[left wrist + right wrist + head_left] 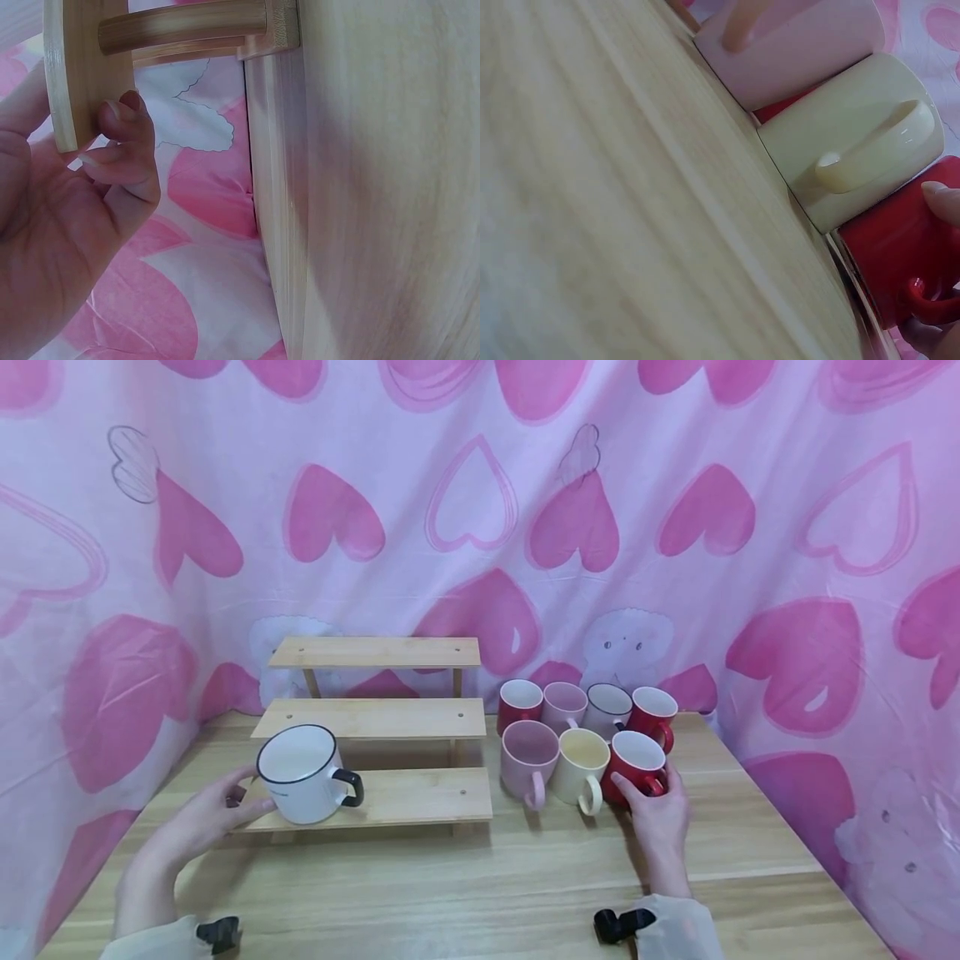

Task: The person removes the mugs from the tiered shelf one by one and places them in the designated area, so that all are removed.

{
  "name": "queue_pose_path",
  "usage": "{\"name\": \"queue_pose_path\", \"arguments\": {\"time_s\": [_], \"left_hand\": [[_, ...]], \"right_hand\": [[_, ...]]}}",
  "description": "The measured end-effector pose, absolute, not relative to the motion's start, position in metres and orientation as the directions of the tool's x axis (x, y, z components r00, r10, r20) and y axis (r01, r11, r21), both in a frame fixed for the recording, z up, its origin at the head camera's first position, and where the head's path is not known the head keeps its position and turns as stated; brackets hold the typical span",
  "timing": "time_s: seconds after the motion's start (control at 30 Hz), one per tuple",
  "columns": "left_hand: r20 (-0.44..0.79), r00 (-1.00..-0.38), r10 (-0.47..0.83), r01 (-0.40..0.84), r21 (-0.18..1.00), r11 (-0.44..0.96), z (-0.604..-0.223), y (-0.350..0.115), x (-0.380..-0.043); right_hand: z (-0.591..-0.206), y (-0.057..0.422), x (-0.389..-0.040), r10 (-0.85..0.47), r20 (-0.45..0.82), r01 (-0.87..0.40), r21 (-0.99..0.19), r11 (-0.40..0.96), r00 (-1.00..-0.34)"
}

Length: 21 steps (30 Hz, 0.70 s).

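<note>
My left hand (202, 818) grips the left end of the lowest board of a wooden three-tier shelf (420, 797). In the left wrist view its curled fingers (124, 161) lie against the board's underside. A white mug (300, 781) with a black rim and black handle stands upright on that board, right beside this hand. Over on the right, my right hand (660, 818) holds a red mug (633, 756) with a white inside, thumb on its near side. In the right wrist view this red mug (892, 240) is next to a cream mug (847, 135).
To the left of the held red mug are the cream mug and a pink mug (525, 768). Behind them stands a row with red (510, 718), pink (562, 703), white black-rimmed (600, 720) and red (643, 720) mugs. A heart-patterned curtain (480, 527) hangs behind the wooden table (375, 893).
</note>
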State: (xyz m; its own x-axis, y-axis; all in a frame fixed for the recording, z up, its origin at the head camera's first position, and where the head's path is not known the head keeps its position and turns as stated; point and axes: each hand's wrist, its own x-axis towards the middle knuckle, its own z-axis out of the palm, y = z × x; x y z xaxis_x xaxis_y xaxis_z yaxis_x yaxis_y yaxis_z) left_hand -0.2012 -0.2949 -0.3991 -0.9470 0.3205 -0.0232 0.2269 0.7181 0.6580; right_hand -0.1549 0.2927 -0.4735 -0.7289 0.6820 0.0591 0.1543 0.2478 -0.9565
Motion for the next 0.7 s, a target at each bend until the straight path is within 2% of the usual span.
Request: {"name": "queue_pose_path", "arguments": {"time_s": [0.23,0.43,0.7], "left_hand": [[-0.013,-0.949,0.314,0.229,0.654,0.721,-0.3997,-0.2955,-0.2015],[-0.002,-0.952,0.305,0.234,0.637,0.734,-0.3990,-0.2984,-0.2003],[-0.003,-0.950,0.313,0.240,0.636,0.733,-0.3999,-0.2945,-0.2035]], "right_hand": [[-0.4747,0.2922,-0.1557,0.676,0.064,0.158,-0.952,0.262,-0.734],[-0.4760,0.2906,-0.1571,0.659,0.022,0.161,-0.963,0.216,-0.752],[-0.4742,0.2943,-0.1547,0.641,0.056,0.142,-0.957,0.254,-0.766]]}}
